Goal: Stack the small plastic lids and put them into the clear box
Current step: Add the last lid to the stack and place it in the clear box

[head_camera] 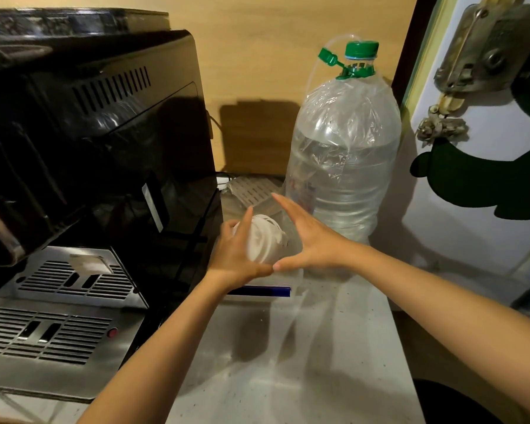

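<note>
A stack of small white plastic lids [265, 237] is held between my two hands above the clear box [288, 281], whose blue front edge shows just below my wrists. My left hand [234, 255] wraps the stack from the left, fingers curled around it. My right hand [306, 237] stands on the stack's right side with fingers straight and spread, its thumb meeting the left thumb under the lids. The lids are blurred, so their number is unclear. Most of the box is hidden behind my hands.
A black coffee machine [89, 142] with steel drip trays [62, 328] fills the left. A large water bottle [346, 154] with a green cap stands right behind the box. A ribbed clear piece [251, 189] lies at the back. A door [478, 133] bounds the right of the counter [288, 362].
</note>
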